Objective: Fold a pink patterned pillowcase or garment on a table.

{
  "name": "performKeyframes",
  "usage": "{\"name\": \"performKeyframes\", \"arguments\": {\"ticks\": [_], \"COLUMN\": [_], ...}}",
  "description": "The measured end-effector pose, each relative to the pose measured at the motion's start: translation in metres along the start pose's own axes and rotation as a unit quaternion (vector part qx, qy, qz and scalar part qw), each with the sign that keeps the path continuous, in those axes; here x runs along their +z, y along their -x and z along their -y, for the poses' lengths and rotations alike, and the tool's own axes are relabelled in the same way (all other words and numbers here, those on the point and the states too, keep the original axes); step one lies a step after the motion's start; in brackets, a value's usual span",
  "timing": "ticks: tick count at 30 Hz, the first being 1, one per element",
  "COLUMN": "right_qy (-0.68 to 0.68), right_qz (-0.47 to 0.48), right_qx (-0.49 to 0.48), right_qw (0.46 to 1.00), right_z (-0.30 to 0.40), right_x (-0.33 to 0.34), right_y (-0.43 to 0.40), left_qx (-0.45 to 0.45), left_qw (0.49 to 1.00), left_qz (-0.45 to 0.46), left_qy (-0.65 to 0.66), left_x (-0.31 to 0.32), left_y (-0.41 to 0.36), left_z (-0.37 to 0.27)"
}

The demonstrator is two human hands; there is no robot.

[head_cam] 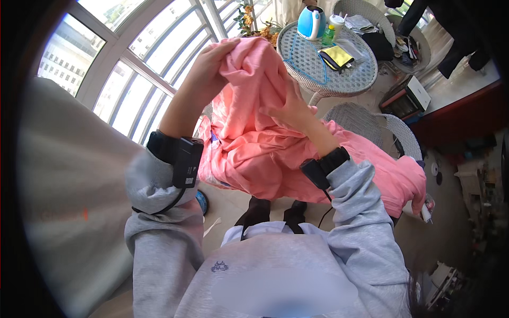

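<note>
A large, crumpled pink cloth (274,159) spreads before me, and part of it is raised in a bunch between my hands. My left hand (208,73) grips the top left of this bunch, with the fingertips partly buried in folds. Lower down on the other side, my right hand (292,109) holds the cloth with the thumb across its front and fingers along its right edge. The far right of the cloth hangs down in a tapering end. A paler patterned part with purple marks shows at its left edge. Whatever supports the cloth is mostly hidden.
Beyond the cloth stands a round wicker table (346,85) with a blue kettle (311,24), a white lidded cup (337,23) and a yellow-and-black cloth item (337,57). A wicker chair (354,121) is right of the cloth. Barred windows (159,51) line the left.
</note>
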State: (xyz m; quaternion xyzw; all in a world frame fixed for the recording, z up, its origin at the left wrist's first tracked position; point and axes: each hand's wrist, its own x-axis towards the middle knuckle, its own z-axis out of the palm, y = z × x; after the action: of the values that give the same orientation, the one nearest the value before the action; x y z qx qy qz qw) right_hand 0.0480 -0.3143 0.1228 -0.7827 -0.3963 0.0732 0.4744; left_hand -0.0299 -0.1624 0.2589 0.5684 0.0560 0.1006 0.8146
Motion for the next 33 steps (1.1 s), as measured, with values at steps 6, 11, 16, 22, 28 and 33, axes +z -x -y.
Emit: {"name": "performKeyframes", "arguments": {"ticks": [6, 11, 16, 22, 28, 33], "right_qy": [-0.176, -0.272, -0.324, -0.383, -0.381, -0.385], "right_qz": [-0.103, -0.085, -0.115, -0.110, -0.194, -0.213], "right_qx": [-0.072, -0.037, -0.049, -0.004, 0.033, 0.078], "right_qw": [0.976, 0.958, 0.938, 0.917, 0.904, 0.895], "right_z": [0.015, 0.011, 0.003, 0.008, 0.017, 0.020], "right_x": [0.025, 0.035, 0.007, -0.050, -0.084, -0.094], "right_y": [-0.047, -0.055, -0.060, -0.063, -0.056, -0.050], "left_qx": [-0.020, -0.032, -0.175, -0.307, -0.380, -0.565], "left_qw": [1.000, 0.999, 0.940, 0.744, 0.738, 0.578], "left_qz": [0.014, 0.038, -0.142, -0.042, 0.104, -0.021], "left_qy": [0.009, -0.018, -0.255, -0.592, -0.548, -0.588], "left_x": [-0.001, -0.040, -0.138, -0.276, -0.315, -0.290], "left_y": [-0.005, -0.020, -0.022, 0.040, 0.050, 0.017], "left_z": [-0.003, 0.000, 0.067, 0.244, 0.321, 0.327]}}
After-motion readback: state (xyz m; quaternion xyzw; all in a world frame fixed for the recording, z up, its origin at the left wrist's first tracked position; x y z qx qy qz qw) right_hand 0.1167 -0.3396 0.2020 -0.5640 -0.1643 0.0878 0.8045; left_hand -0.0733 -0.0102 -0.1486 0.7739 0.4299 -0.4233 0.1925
